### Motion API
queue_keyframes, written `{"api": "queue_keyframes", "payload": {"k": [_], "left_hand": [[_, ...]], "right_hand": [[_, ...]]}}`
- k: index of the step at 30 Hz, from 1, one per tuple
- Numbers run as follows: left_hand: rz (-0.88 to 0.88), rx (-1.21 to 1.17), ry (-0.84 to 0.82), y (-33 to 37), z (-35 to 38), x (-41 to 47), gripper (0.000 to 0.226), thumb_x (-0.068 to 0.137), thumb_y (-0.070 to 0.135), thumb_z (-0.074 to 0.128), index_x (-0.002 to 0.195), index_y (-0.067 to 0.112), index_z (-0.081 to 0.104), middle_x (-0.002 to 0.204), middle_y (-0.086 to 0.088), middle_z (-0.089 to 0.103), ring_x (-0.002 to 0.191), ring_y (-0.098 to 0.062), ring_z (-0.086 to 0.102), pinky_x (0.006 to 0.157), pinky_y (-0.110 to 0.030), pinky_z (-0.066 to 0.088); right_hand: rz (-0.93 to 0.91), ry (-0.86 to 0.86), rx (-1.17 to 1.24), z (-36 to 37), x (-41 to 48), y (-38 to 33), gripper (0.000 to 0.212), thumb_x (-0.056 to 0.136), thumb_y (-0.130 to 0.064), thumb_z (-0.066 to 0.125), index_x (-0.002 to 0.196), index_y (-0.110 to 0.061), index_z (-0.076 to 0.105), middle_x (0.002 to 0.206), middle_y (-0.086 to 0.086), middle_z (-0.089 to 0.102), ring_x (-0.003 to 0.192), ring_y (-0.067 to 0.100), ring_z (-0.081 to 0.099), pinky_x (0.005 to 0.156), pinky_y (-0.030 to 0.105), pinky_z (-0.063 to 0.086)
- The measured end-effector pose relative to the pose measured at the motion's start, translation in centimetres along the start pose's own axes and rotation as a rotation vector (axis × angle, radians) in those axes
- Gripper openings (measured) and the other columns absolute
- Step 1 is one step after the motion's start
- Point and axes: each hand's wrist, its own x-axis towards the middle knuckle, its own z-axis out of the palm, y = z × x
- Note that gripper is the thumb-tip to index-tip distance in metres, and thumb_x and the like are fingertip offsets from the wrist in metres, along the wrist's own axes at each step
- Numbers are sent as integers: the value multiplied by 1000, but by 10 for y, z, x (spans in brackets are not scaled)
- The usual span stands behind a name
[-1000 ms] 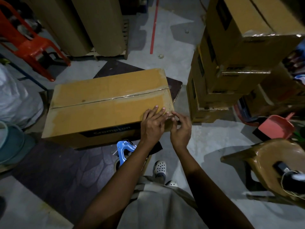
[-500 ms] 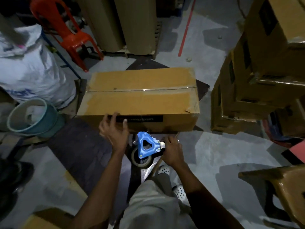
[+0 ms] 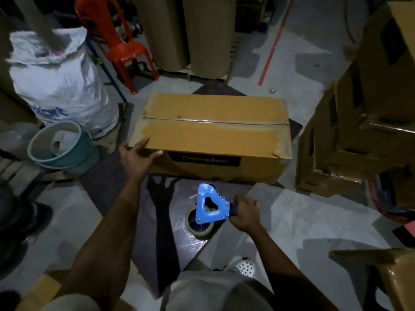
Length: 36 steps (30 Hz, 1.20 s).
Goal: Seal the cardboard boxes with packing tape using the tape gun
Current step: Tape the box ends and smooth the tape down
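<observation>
One taping pass is being readied: right grip [image 3: 244,213] is clasping the tape gun [image 3: 210,206], left grip [image 3: 137,158], spread, is steadying the box [image 3: 213,135] beyond, awaiting the gun's lift.

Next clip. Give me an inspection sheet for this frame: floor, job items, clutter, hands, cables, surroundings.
Surface: grey concrete floor, with a dark mat under the work.
Job's things: cardboard box on the mat, tape along its top seam; blue tape gun over the mat, in front of the box.
Clutter: teal bucket and white sack left of the box.
Hands: left hand rests on the box's near left corner; right hand grips the tape gun's handle.
Cables: nothing seen.
Surroundings: stacked cardboard boxes at right; red plastic chair and large brown rolls behind.
</observation>
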Motion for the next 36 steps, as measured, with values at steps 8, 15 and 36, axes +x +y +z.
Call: {"api": "queue_keyframes", "payload": {"k": [8, 15, 36], "left_hand": [[90, 128, 123, 7, -3, -68, 48, 75, 55, 78, 120, 40, 73, 116, -6, 41, 106, -29, 50, 88, -42, 52], [89, 134, -78, 30, -8, -123, 31, 74, 11, 79, 103, 7, 68, 111, -22, 55, 86, -45, 62, 71, -43, 52], [-959, -1233, -1220, 6, -56, -154, 71, 85, 65, 57, 104, -3, 67, 96, -20, 68, 80, -32, 67, 71, -41, 58]], "right_hand": [[-19, -352, 974, -55, -44, -81, 45, 75, 9, 65, 113, -15, 70, 95, -9, 77, 91, 10, 72, 73, 29, 58], [-144, -277, 1015, -82, -65, -145, 12, 88, -14, 77, 94, -21, 69, 74, -14, 71, 70, 5, 65, 68, 23, 48], [-57, -202, 1293, -65, -135, -164, 19, 91, -16, 78, 85, -4, 65, 63, 10, 43, 49, 18, 36, 52, 33, 31]]}}
